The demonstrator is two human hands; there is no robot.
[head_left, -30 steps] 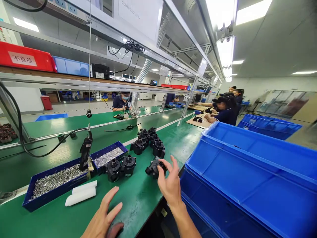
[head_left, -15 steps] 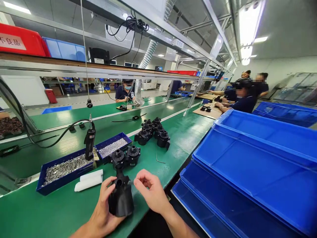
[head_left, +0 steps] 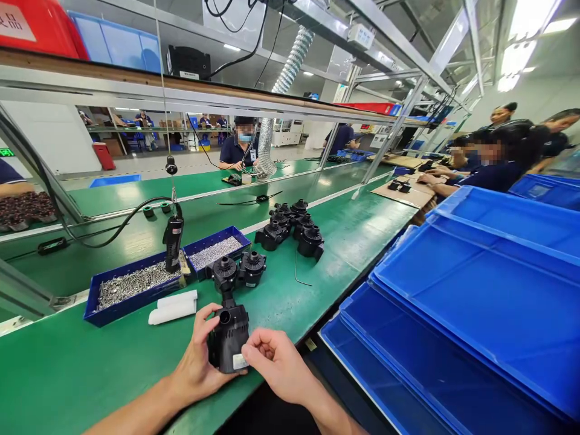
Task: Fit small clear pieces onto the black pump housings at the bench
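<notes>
Workpiece: the black pump unit (head_left: 229,341) is in front of you, near the front edge of the bench (head_left: 281,308), with a round port facing up towards you
Left hand: your left hand (head_left: 199,359) grips the unit from its left side, thumb beneath and fingers near the port
Right hand: your right hand (head_left: 281,365) is at the unit's lower right, fingers curled in and thumb tip at the white label (head_left: 239,361); you cannot tell from this view whether it pinches the label's edge
Step in hand: you appear to be working at the label, either placing or smoothing it
Next move: this judged step calls for a firm left hold and light fingertip pressure, so the label lies flat and square
Beyond the workpiece: two similar units (head_left: 252,269) stand just past it, and a further group of units (head_left: 310,241) stands farther along the bench
Left of the workpiece: two white rolls (head_left: 173,308) lie near a blue screw tray (head_left: 136,304), with a powered screwdriver (head_left: 173,241) hanging over the tray
</notes>
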